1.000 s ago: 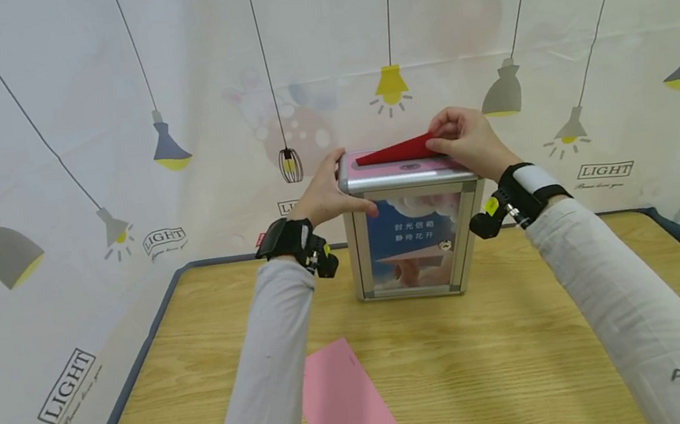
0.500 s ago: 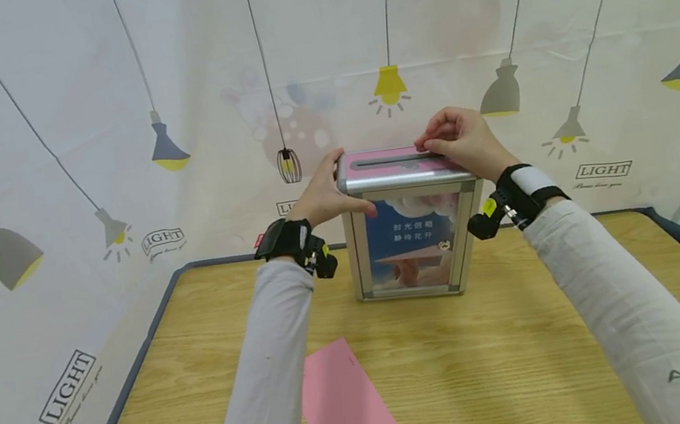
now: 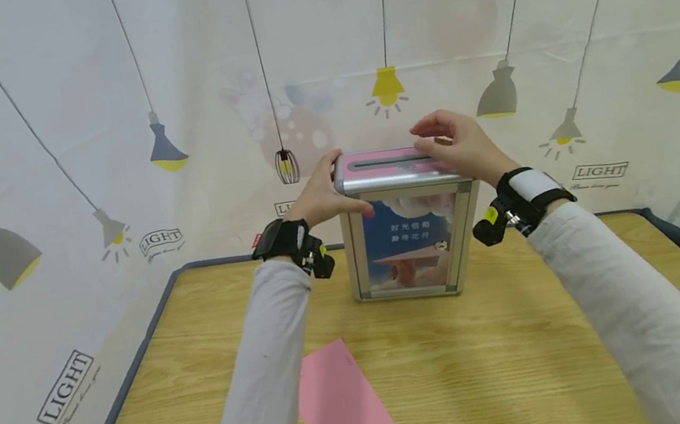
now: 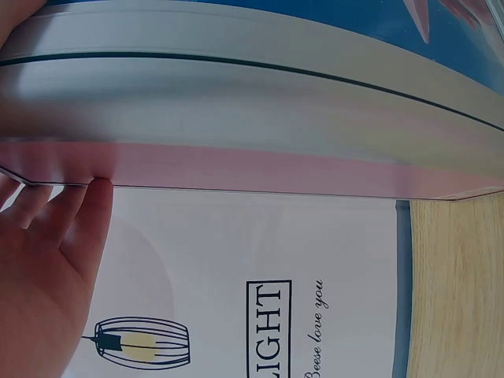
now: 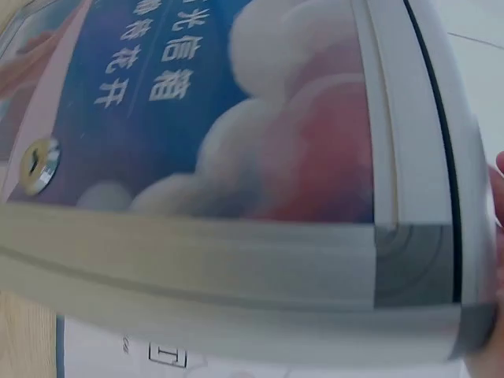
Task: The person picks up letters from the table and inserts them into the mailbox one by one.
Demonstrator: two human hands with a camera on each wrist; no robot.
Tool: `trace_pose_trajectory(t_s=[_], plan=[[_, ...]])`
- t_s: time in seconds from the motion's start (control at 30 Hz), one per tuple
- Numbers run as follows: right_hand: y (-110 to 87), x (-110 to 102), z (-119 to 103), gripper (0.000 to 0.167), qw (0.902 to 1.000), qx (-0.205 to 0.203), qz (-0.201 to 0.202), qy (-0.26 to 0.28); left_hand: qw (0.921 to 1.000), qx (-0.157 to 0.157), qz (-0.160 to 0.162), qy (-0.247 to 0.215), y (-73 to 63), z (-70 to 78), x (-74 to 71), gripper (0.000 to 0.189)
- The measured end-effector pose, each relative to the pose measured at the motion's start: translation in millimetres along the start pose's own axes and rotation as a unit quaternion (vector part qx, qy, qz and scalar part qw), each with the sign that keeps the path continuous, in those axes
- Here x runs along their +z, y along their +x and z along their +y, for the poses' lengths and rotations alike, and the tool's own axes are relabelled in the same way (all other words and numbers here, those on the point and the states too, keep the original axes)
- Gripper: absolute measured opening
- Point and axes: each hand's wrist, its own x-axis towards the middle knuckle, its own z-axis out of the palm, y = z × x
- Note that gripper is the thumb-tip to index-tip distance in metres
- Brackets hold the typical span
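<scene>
A silver-framed letter box [image 3: 413,245] stands upright on the table, its front a blue picture with clouds and white characters. Its pink top has a long grey slot [image 3: 388,159]. My left hand [image 3: 325,196] holds the box's upper left corner, thumb on the front; the left wrist view shows its fingers [image 4: 90,228] at the far edge of the pink side. Over the right end of the top, my right hand [image 3: 460,145] has loosely bent fingers spread from the thumb, with nothing seen between them. In the right wrist view a round lock [image 5: 39,165] shows.
A pink envelope [image 3: 353,412] lies on the wooden table [image 3: 506,357] near the front, partly behind the left sleeve. Behind the table hangs a pale backdrop [image 3: 206,54] printed with lamps.
A red envelope pinched by my right hand has gone down through the slot and out of sight. The right fingers have since parted. My left hand keeps its place on the box.
</scene>
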Motion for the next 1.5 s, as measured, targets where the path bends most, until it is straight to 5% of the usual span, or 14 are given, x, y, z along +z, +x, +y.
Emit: trace_pose_trajectory(t_s=[0.23, 0.47, 0.8, 1.03, 1.27, 1.5], plan=[[-10.2, -8, 3, 0.062, 0.9964, -0.011, -0.062, -0.058, 1.0, 0.005, 0.002, 0.006, 6.7, -9.9, -6.2, 0.105], [-24.9, -7, 9, 0.081, 0.9913, -0.011, -0.111, -0.07, 0.9985, 0.007, 0.01, 0.054, 22.4, -36.0, -11.3, 0.109], [-48.7, -6, 11, 0.091, 0.981, 0.0, -0.126, -0.147, 0.9905, 0.081, 0.003, 0.111, 23.4, -43.9, -12.5, 0.103], [-67.2, -6, 13, 0.094, 0.9791, -0.021, -0.132, -0.153, 0.9841, 0.056, 0.005, 0.168, 10.8, -52.4, -7.9, 0.122], [-82.6, 2, 15, 0.094, 0.9746, -0.026, -0.129, -0.181, 0.9672, -0.06, -0.039, 0.244, -19.8, -58.2, -8.9, 0.134], [-93.8, 5, 11, 0.095, 0.9739, -0.019, -0.122, -0.19, 0.9655, -0.062, -0.038, 0.25, -43.0, -64.6, -9.9, 0.126]])
